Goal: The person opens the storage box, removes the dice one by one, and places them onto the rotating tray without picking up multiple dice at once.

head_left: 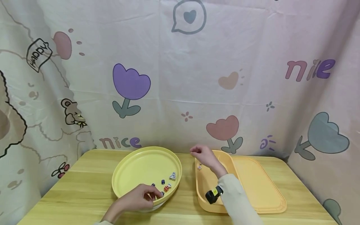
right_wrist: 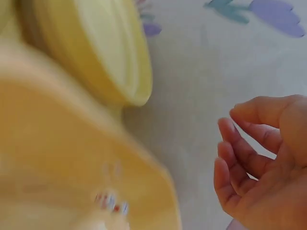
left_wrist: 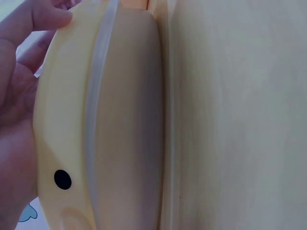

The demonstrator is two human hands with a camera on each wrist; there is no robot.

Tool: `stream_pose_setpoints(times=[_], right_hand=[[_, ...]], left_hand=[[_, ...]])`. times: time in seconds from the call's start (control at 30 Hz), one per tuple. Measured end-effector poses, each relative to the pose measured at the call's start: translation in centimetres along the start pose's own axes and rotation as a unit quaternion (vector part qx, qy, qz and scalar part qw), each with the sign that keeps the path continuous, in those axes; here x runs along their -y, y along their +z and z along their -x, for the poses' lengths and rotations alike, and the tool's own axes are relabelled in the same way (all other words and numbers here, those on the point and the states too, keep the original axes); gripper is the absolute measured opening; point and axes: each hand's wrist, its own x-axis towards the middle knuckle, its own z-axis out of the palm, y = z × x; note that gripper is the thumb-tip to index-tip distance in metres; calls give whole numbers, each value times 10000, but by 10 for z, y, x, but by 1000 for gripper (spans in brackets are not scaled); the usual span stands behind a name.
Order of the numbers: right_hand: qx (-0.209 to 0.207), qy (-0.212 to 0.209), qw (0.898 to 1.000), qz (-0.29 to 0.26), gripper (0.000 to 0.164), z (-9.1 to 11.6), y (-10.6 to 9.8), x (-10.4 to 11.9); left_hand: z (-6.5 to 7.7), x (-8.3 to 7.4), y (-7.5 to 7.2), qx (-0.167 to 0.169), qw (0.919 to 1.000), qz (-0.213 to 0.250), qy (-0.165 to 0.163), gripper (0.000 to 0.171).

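Observation:
A round yellow plate sits on the wooden table and holds several small dice near its front right rim. My left hand grips the plate's near rim, fingers curled over the edge close to the dice. In the left wrist view the thumb lies on the plate's rim. My right hand hovers over the left compartment of an orange tray, fingers loosely curled and empty. One white die is just below it in the tray. The right wrist view shows the relaxed fingers and a blurred die.
The orange tray's flat right section reaches toward the table's right side. A patterned cloth backdrop closes off the back and both sides. Bare wooden tabletop lies left of the plate.

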Motion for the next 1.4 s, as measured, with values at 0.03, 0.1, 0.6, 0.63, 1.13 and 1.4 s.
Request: stream_pose_setpoints(times=[0.03,0.1,0.6,0.63,1.13,1.4], right_hand=[[-12,30,10000,87,10,0,-1,-4],[-39,147,9997,171,9,0,-2,-12],[-170,596,9948,807,14,-8,-2,-57],[-188,671,9945,787,14,-8,-2,-59],[-277,765,9939,745,20,-9,7,-95],[-454,928,9922,704,15,-12,10,-97]], left_hand=[[0,0,0,-5,10000,2,-9,34],[1,0,0,-9,10000,2,-31,34],[1,-3,0,-8,9997,21,-255,35],[1,-4,0,-7,9996,14,-267,36],[1,-4,1,-29,9991,8,-431,37],[1,-4,0,-28,9990,19,-455,34]])
